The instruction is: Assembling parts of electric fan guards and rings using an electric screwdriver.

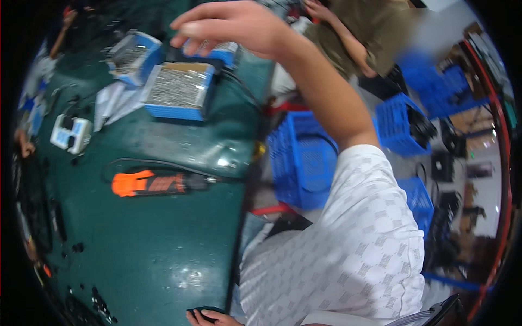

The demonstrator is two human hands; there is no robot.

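Observation:
My right hand (228, 27) reaches out at the top, palm down with fingers stretched apart. It is over a dark black object (176, 55) beside a blue box of small silvery metal pieces (176, 87); contact is not clear. At the bottom edge my left hand (215, 317) closes around a small black part (207, 312), partly cut off by the frame. On the green table (152, 244) between the hands lies an orange and black corded electric screwdriver (155, 183).
A second box of metal pieces (133, 58), white papers (110, 103) and a small white device (71, 133) lie on the table. Blue plastic crates (304, 163) stand beyond its edge. A co-worker's arm (348, 41) shows at the top; other hands are at the far left.

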